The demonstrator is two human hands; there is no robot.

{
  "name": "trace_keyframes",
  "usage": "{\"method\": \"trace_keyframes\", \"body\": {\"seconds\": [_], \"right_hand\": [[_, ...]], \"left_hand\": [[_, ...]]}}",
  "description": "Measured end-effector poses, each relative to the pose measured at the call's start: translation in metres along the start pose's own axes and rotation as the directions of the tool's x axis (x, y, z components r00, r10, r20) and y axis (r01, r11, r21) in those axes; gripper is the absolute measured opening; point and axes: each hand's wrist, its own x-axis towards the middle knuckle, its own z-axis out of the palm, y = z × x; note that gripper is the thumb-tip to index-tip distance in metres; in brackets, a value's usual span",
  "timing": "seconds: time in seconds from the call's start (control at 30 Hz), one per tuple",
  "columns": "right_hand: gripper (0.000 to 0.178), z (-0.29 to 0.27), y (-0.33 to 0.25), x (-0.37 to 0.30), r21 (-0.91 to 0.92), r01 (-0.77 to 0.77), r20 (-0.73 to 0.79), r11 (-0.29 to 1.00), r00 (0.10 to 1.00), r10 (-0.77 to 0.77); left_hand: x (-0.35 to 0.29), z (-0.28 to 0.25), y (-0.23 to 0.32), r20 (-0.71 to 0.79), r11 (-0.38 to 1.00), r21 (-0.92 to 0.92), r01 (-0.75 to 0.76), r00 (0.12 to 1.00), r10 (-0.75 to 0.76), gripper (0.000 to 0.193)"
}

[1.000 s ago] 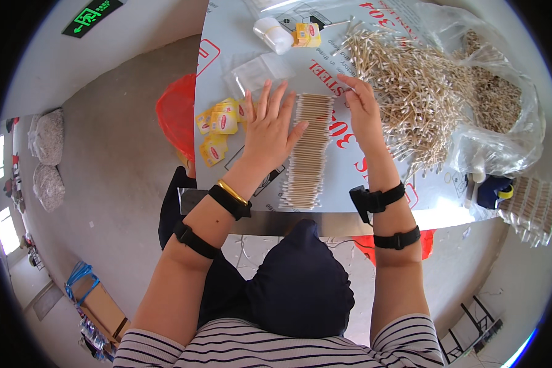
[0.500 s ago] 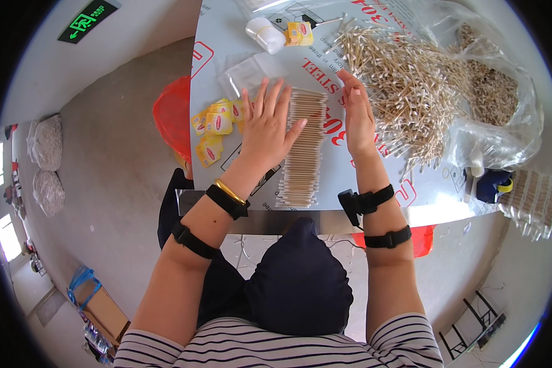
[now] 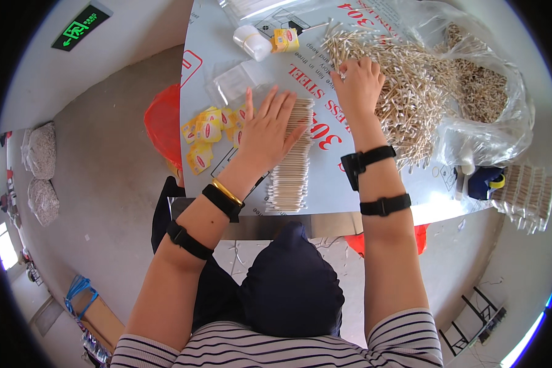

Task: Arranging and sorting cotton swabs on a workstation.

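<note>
Right hand has gone from beside the row of cotton swabs to the left edge of the loose swab pile; left hand stays at the row, and the whole view has shifted a bit.

Row lies on the film-covered table, between the hands but nearer the left one, its near end close to the table's front edge. Left hand is flat and open, fingers spread and pointing away from the person, over the row's upper left side, thumb reaching across it. Right hand is palm down, fingers curled at the pile; cannot tell if any swab is pinched.

Row's long axis runs away from the person, far end leaning slightly right. Single swabs lie crosswise, side by side, white tips to left and right. Loose pile: swabs point every which way.

Containers: clear plastic bag, right of the pile, mouth open toward it, many swabs inside. Flat clear bags lie beyond the left hand, yellow cards to its left. Two stuffed sacks at far left, contents whitish, too small to tell.
</note>
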Motion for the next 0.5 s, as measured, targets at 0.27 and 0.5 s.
{"method": "trace_keyframes", "body": {"seconds": [0.27,0.5], "right_hand": [[0.012,0.01,-0.011,-0.004,0.054,-0.024,0.078,0.998,0.997,0.02],[0.009,0.003,-0.021,-0.015,0.332,0.142,0.183,0.933,0.96,-0.211]], "left_hand": [[-0.004,-0.001,-0.003,-0.034,1.0,-0.008,0.011,0.999,-0.011,0.067],[-0.007,0.001,-0.008,-0.033,1.0,0.005,0.017,0.999,-0.017,0.066]]}}
